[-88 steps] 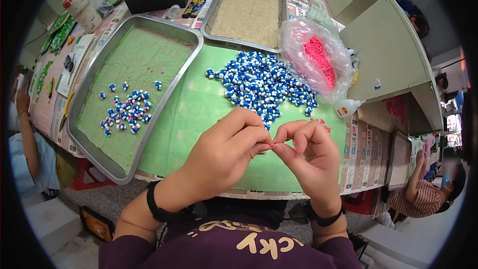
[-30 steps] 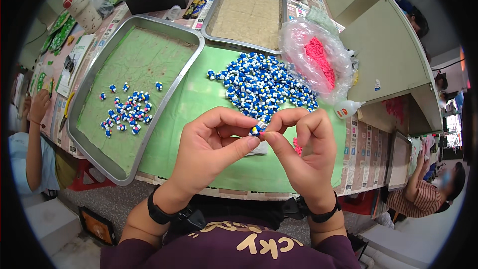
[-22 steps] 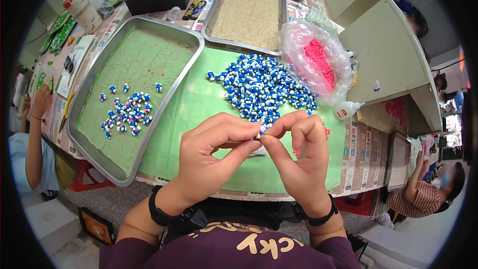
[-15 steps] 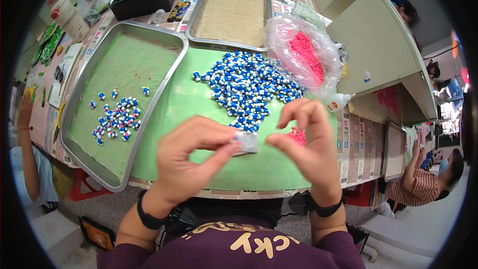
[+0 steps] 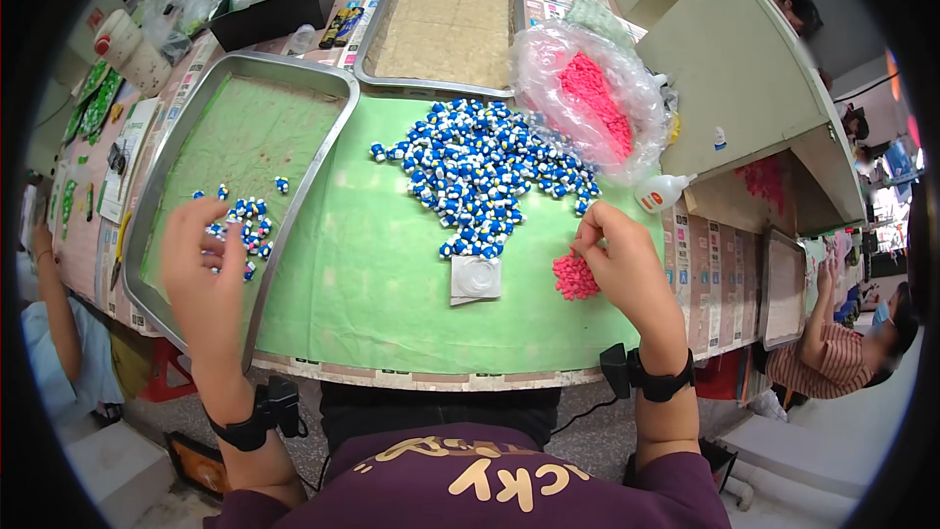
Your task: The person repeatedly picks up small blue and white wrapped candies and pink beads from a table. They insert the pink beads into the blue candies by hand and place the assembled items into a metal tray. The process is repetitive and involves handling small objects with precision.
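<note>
Lettering (image 5: 480, 480) on your purple shirt (image 5: 411, 504), left grip (image 5: 204, 284) parted above the tray (image 5: 264, 127), right grip (image 5: 627, 260) bunched at pink pieces (image 5: 574, 281), hold unclear

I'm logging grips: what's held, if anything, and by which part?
Cannot tell: the left hand over the tray is blurred; the right hand at the pink pile hides any hold.
</note>
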A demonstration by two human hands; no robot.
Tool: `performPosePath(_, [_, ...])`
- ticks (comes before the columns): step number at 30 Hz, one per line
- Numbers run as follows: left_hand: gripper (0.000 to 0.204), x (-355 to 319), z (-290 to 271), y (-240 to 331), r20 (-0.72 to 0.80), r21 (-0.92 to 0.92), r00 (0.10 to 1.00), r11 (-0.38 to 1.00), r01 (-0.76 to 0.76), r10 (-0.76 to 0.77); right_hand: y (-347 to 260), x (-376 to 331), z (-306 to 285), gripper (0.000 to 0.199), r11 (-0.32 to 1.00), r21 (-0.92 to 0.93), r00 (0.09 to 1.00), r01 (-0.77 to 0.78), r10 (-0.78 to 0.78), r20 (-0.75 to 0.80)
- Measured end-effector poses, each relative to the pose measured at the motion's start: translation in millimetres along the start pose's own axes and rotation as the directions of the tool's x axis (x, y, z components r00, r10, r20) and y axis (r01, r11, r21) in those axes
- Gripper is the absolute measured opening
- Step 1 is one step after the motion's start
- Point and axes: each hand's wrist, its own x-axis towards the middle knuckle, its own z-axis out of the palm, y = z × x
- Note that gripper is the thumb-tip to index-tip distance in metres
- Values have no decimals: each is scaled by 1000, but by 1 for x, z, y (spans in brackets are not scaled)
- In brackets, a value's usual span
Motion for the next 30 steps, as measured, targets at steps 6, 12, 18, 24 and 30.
performPosePath(6, [22, -11, 43, 53, 274, -320, 941, 942, -105, 198, 1, 5, 5, 10, 990, -118, 997, 74, -74, 5])
performPosePath(12, [23, -24, 89, 73, 540, -393, 722, 888, -238, 432, 1, 5, 9, 13, 974, -211, 995, 81, -91, -36])
performPosePath(18, [21, -25, 102, 69, 550, -371, 718, 895, -247, 426, -6, 4, 16, 8, 948, -319, 999, -17, 6, -36])
performPosePath(24, [20, -23, 103, 66, 526, -341, 749, 907, -247, 402, -6, 6, 20, 9, 960, -277, 998, 41, -55, -44])
performPosePath(30, [21, -18, 76, 67, 532, -548, 811, 829, 111, 243, -25, 4, 13, 15, 997, 73, 999, 40, -41, 14])
